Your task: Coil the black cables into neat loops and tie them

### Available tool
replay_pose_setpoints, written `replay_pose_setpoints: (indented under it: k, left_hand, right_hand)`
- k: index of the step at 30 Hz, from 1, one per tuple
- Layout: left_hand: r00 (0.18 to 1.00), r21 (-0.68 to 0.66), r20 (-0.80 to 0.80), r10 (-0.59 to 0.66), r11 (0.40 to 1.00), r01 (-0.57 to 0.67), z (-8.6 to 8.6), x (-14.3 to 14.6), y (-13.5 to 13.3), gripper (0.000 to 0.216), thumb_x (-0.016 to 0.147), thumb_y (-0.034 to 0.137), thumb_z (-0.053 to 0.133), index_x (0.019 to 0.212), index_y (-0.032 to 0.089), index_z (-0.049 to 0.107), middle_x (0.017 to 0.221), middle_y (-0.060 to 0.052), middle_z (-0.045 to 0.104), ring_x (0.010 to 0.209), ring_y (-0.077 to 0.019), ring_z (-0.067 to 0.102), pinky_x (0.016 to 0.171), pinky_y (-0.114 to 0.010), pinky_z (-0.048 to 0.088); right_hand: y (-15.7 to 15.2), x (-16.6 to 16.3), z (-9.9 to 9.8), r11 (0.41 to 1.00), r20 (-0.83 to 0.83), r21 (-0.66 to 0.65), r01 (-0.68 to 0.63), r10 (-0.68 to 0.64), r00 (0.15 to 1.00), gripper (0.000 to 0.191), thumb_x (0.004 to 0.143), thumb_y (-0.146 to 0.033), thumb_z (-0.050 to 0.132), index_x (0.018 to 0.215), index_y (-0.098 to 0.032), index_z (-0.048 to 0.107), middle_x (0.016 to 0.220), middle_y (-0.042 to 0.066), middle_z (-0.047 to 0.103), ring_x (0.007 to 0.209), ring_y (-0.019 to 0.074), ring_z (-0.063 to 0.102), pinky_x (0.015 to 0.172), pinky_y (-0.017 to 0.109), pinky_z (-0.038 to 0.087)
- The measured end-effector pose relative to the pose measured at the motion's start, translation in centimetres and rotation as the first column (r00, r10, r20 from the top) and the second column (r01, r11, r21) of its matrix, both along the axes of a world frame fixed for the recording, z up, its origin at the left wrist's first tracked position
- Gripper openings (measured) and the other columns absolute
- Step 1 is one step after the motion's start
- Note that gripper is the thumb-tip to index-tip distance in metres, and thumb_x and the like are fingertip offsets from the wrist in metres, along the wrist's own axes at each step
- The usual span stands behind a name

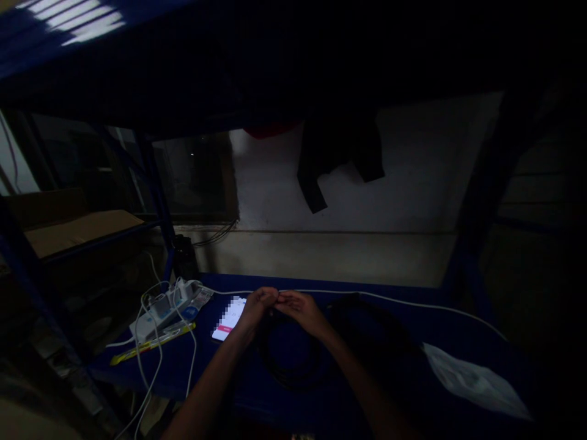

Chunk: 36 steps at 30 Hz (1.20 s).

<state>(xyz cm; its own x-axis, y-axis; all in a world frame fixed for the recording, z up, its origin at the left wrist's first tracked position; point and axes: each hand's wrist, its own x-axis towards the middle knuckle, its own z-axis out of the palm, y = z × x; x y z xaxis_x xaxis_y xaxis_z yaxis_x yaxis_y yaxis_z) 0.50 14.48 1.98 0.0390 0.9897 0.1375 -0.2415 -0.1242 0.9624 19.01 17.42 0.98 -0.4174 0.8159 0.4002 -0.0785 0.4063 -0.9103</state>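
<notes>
My left hand [260,305] and my right hand [300,308] meet fingertip to fingertip over the blue shelf [238,391]. Both are closed, with fingers pinched at the top of a coiled black cable [293,382]. The loops of the cable hang or rest below my hands; the dim light hides which. Whether something small, such as a tie, sits between the fingertips I cannot tell. Just left of my left hand lies a phone [228,324] with a lit screen, partly covered by that hand and forearm.
At left sits a white power strip [160,315] with plugs and trailing white cords, beside a yellow strip-shaped package [153,345]. More dark cable [371,315] lies to the right, near a clear plastic bag [474,379]. A white cord [403,300] runs along the back. Blue posts flank the shelf.
</notes>
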Motion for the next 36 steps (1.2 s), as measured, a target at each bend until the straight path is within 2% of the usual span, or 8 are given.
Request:
replay_pose_setpoints:
  k: [8, 13, 16, 20, 23, 26, 32, 36]
  left_hand:
    - [0.990, -0.026, 0.129, 0.059, 0.998, -0.056, -0.5, 1.4, -2.4, 0.041, 0.073, 0.039, 0.092, 0.101, 0.015, 0.075, 0.097, -0.010, 0.081, 0.092, -0.0243, 0.075, 0.089, -0.035, 0.054]
    - [0.978, 0.151, -0.134, 0.160, 0.979, -0.139, -0.3, 1.9, -6.5, 0.051, 0.086, 0.045, 0.081, 0.130, 0.021, 0.068, 0.132, -0.014, 0.072, 0.113, -0.0276, 0.071, 0.098, -0.040, 0.053]
    - [0.870, 0.283, -0.469, 0.151, 0.959, -0.014, -0.3, 1.4, -10.0, 0.054, 0.090, 0.046, 0.078, 0.139, 0.027, 0.064, 0.137, -0.012, 0.068, 0.122, -0.0280, 0.064, 0.105, -0.043, 0.048]
    - [0.572, 0.283, -0.817, 0.069, 0.913, 0.293, -0.7, 0.1, -13.0, 0.072, 0.068, 0.054, 0.096, 0.131, 0.029, 0.069, 0.132, -0.009, 0.068, 0.127, -0.0345, 0.056, 0.114, -0.051, 0.037]
    - [0.434, 0.262, -0.896, 0.099, 0.906, 0.333, -0.9, -0.3, -13.7, 0.048, 0.084, 0.048, 0.085, 0.125, 0.028, 0.069, 0.125, -0.007, 0.068, 0.122, -0.0311, 0.058, 0.108, -0.046, 0.038]
    - [0.382, 0.271, -0.915, 0.127, 0.895, 0.353, -1.1, 0.1, -14.0, 0.017, 0.100, 0.030, 0.066, 0.116, 0.026, 0.069, 0.120, -0.006, 0.068, 0.117, -0.0265, 0.059, 0.104, -0.041, 0.038]
    - [0.366, 0.308, -0.913, 0.180, 0.892, 0.330, -2.4, 1.4, -14.3, 0.017, 0.104, 0.022, 0.052, 0.118, 0.025, 0.062, 0.121, -0.009, 0.064, 0.113, -0.0272, 0.056, 0.100, -0.041, 0.040]
    - [0.383, 0.338, -0.899, 0.213, 0.894, 0.295, -3.0, 1.7, -14.5, 0.017, 0.105, 0.019, 0.046, 0.116, 0.023, 0.059, 0.118, -0.010, 0.062, 0.110, -0.0280, 0.055, 0.099, -0.043, 0.040]
  right_hand:
    - [-0.3, 0.0, 0.5, 0.997, 0.095, 0.081, 0.017, -0.025, 0.995, 0.032, 0.085, -0.050, 0.080, 0.096, -0.020, 0.076, 0.095, 0.006, 0.080, 0.088, 0.0227, 0.075, 0.084, 0.036, 0.059]
    - [-3.4, 1.7, 0.4, 0.982, 0.229, 0.153, 0.111, -0.145, 0.962, 0.022, 0.094, -0.042, 0.069, 0.095, -0.022, 0.076, 0.090, 0.005, 0.079, 0.086, 0.0232, 0.075, 0.081, 0.035, 0.058]
    - [-6.5, 3.7, -0.8, 0.948, 0.220, 0.178, 0.264, -0.299, 0.929, 0.025, 0.095, -0.046, 0.068, 0.095, -0.023, 0.077, 0.088, 0.006, 0.079, 0.083, 0.0245, 0.074, 0.079, 0.036, 0.057]
    - [-10.0, 5.4, -2.5, 0.923, 0.134, 0.117, 0.368, -0.382, 0.914, 0.037, 0.094, -0.058, 0.068, 0.096, -0.022, 0.078, 0.088, 0.009, 0.078, 0.069, 0.0240, 0.073, 0.071, 0.038, 0.059]
    - [-11.5, 5.4, -3.0, 0.925, 0.048, 0.078, 0.373, -0.377, 0.925, 0.043, 0.089, -0.065, 0.073, 0.091, -0.023, 0.079, 0.095, 0.012, 0.080, 0.084, 0.0289, 0.078, 0.082, 0.043, 0.063]
    - [-12.1, 4.7, -3.0, 0.929, 0.055, 0.123, 0.349, -0.357, 0.932, 0.040, 0.088, -0.064, 0.075, 0.093, -0.024, 0.080, 0.100, 0.013, 0.080, 0.095, 0.0312, 0.078, 0.089, 0.046, 0.063]
    - [-13.9, 3.9, -2.0, 0.944, 0.246, 0.276, 0.181, -0.252, 0.936, 0.019, 0.096, -0.043, 0.070, 0.098, -0.027, 0.080, 0.105, 0.009, 0.080, 0.100, 0.0290, 0.076, 0.094, 0.044, 0.060]
    - [-14.9, 3.6, -1.3, 0.938, 0.321, 0.323, 0.125, -0.233, 0.918, 0.020, 0.102, -0.033, 0.061, 0.100, -0.028, 0.080, 0.106, 0.007, 0.079, 0.104, 0.0273, 0.075, 0.095, 0.041, 0.058]
